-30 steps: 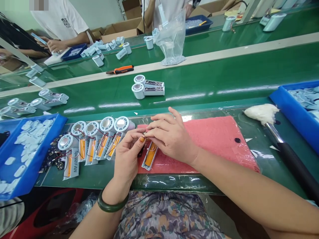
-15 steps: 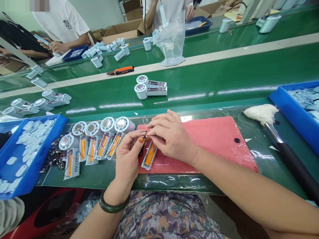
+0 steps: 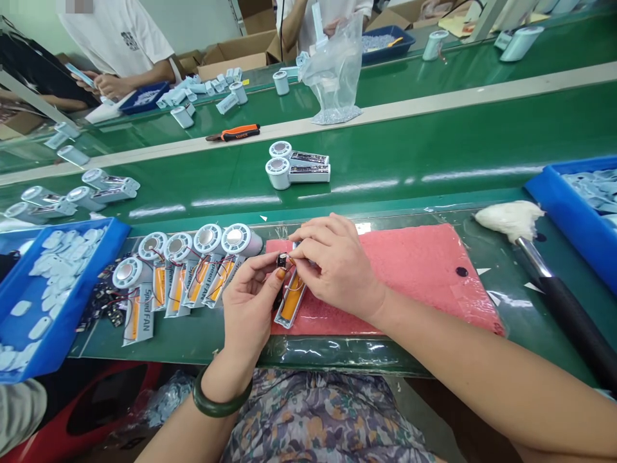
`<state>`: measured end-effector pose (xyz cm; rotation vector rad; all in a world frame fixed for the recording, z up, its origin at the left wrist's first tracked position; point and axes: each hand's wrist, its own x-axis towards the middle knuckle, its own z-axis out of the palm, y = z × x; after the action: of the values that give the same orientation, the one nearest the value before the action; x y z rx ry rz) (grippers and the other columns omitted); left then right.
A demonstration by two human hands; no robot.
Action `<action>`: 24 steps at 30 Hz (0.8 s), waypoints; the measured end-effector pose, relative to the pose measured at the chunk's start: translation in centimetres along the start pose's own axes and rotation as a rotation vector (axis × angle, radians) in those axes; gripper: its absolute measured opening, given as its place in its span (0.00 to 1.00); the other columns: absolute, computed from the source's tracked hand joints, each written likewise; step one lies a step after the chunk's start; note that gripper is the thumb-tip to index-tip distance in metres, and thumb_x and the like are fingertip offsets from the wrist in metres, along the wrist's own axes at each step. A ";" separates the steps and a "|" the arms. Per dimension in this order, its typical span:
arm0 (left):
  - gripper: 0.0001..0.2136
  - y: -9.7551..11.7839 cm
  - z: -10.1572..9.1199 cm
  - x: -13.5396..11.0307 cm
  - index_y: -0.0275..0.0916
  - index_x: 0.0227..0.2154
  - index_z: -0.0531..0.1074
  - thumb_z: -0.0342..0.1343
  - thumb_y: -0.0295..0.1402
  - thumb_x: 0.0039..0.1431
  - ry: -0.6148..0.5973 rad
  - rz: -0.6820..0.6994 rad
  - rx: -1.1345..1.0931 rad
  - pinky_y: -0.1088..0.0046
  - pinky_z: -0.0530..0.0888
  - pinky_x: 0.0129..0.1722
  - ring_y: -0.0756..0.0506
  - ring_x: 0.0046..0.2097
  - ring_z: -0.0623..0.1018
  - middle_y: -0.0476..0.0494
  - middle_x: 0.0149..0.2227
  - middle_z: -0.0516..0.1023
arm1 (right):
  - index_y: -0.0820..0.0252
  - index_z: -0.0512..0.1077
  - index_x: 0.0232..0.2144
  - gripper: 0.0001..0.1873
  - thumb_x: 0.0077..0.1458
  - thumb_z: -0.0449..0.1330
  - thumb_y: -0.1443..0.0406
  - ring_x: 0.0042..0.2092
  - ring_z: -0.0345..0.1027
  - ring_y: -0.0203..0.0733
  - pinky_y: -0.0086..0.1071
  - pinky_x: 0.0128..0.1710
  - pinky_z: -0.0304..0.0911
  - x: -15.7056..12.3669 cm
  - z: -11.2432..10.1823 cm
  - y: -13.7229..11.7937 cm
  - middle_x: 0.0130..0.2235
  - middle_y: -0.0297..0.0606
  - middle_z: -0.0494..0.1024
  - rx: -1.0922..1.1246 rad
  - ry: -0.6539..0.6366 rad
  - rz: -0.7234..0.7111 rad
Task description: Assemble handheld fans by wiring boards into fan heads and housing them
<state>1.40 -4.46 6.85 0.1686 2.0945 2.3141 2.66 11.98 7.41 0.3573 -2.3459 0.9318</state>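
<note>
Between thumb and fingers, my left hand pinches a small black circuit board over the red mat. My right hand meets it there, its fingertips closed on a thin wire connector at the board's edge. Whether the connector sits in the board cannot be made out. Under both hands lies a handheld fan body, its handle open with an orange battery inside; its head is hidden behind my right hand. Left of my left hand stand several like fans with red and black wires and orange batteries.
A blue bin of pale covers and a heap of dark boards lie left. To the right are a black-handled hammer with a wrapped head and another blue bin. Two fans and orange pliers lie beyond; people work opposite.
The board in my left hand has turned so more of its face shows. My right fingertips have shifted slightly right, still close against it. The two fans beyond appear slightly farther right.
</note>
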 end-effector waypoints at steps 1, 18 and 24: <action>0.16 -0.1 0.0 0.0 0.41 0.40 0.82 0.74 0.38 0.49 0.002 0.017 0.017 0.76 0.81 0.40 0.50 0.37 0.82 0.46 0.37 0.84 | 0.53 0.74 0.30 0.09 0.61 0.59 0.69 0.53 0.70 0.46 0.50 0.62 0.51 0.0 0.0 -0.1 0.47 0.34 0.82 -0.001 -0.003 0.010; 0.12 -0.5 -0.4 -0.1 0.44 0.43 0.81 0.70 0.34 0.55 -0.053 0.210 0.200 0.70 0.81 0.49 0.46 0.46 0.81 0.45 0.43 0.82 | 0.54 0.74 0.27 0.08 0.57 0.61 0.70 0.51 0.71 0.45 0.45 0.57 0.57 0.3 -0.3 -0.3 0.44 0.32 0.83 0.070 0.009 0.091; 0.14 -0.4 -0.2 0.0 0.43 0.42 0.82 0.71 0.38 0.53 -0.033 0.144 0.166 0.71 0.81 0.46 0.46 0.44 0.82 0.44 0.43 0.82 | 0.54 0.74 0.30 0.08 0.61 0.58 0.69 0.53 0.71 0.46 0.52 0.64 0.47 0.2 -0.3 -0.3 0.47 0.33 0.83 0.004 -0.026 0.042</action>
<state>1.33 -4.64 6.38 0.3689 2.3295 2.1910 2.75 11.99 7.84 0.3239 -2.3839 0.9569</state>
